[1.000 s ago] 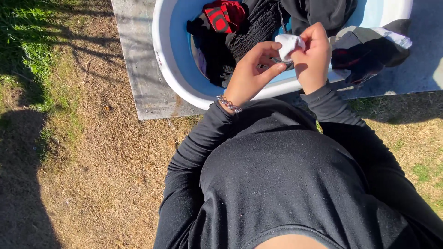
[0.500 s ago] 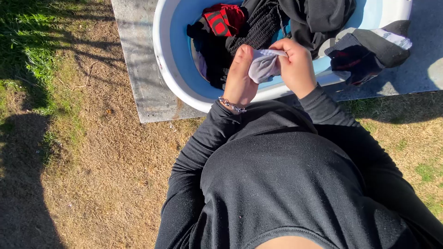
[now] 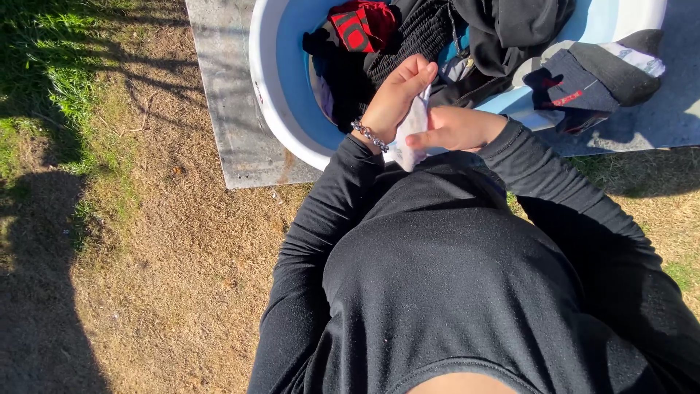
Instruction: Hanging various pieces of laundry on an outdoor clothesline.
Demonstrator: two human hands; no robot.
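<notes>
A small white piece of cloth [image 3: 411,136], perhaps a sock, is stretched between both my hands above the near rim of a blue and white tub [image 3: 271,80]. My left hand [image 3: 396,95], with a beaded bracelet at the wrist, has its fingers straight along the cloth's upper part. My right hand [image 3: 456,128] pinches the cloth's lower part from the right. The tub holds dark clothes, with a black and red garment [image 3: 357,25] at its far side.
The tub stands on a grey concrete slab [image 3: 226,95]. A dark garment [image 3: 590,80] with a white band hangs over the tub's right rim. Dry brown grass lies to the left and near me, green grass [image 3: 44,66] at the far left.
Both hands came down and closer to my body with the white cloth. The cloth went from bunched at the fingertips to pulled long between the hands.
</notes>
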